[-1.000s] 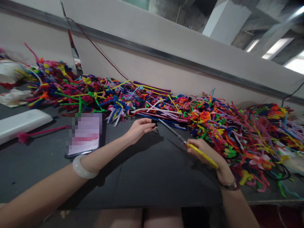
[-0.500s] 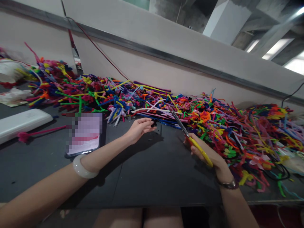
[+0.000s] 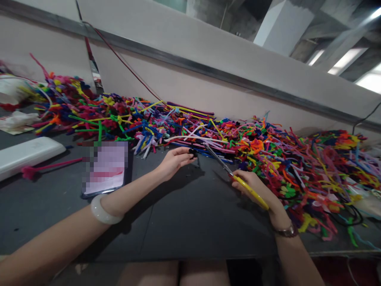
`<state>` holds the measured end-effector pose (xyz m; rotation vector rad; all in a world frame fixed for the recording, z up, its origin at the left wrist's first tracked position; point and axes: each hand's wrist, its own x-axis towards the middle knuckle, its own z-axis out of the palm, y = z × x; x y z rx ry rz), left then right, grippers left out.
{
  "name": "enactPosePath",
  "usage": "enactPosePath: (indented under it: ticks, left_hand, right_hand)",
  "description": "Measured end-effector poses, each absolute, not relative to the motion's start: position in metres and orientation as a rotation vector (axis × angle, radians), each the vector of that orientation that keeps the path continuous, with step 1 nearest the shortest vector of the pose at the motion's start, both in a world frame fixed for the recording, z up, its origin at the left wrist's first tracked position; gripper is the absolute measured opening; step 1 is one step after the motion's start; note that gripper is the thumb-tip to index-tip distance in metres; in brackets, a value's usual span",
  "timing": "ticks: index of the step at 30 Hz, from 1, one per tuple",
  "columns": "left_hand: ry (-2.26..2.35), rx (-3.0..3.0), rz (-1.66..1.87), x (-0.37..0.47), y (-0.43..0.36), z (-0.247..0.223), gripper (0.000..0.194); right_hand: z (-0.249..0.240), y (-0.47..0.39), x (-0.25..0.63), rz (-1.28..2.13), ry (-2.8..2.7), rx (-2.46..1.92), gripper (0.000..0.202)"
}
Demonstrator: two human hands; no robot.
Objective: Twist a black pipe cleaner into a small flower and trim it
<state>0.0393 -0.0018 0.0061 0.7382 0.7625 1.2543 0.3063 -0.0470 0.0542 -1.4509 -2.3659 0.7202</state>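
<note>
1. Far left of the dark surface: white flat case; just right of it, a phone lying face up with its screen blurred.
2. Along the back edge, left to right: long heap of pipe cleaners in many colours, running the full width against the wall.
3. Left hand, wrist in a pale bangle: grip closed, fingertips pinching a small black piece, held just above the surface at the front edge of the heap.
4. Right hand, wristwatch on the wrist: grip wrapped around the yellow handles of a pair of scissors.
5. Scissors: long axis running up and to the left from the right hand, blade tips pointing toward the black piece; whether the blades are parted, too thin to tell.
6. Key relation: black piece up and to the left of the blade tips, close but apart; left hand on the piece, right hand further off, linked to it only through the line of the blades.
</note>
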Motion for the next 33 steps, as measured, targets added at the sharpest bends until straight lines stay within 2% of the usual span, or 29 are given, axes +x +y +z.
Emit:
enactPosePath:
  ticks: [6,33]
  left_hand:
    - [0.777,0.724,1.226,0.0386,-0.0024,0.0093,0.018]
    - [0.775,0.727,1.213,0.0394,-0.0025,0.0089,0.017]
  right_hand:
    - [0.0539,-0.0489,0.3051,0.801,-2.41,-1.474,0.031]
    - [0.0493,-0.0454,0.308,0.728,-2.5,-1.458,0.035]
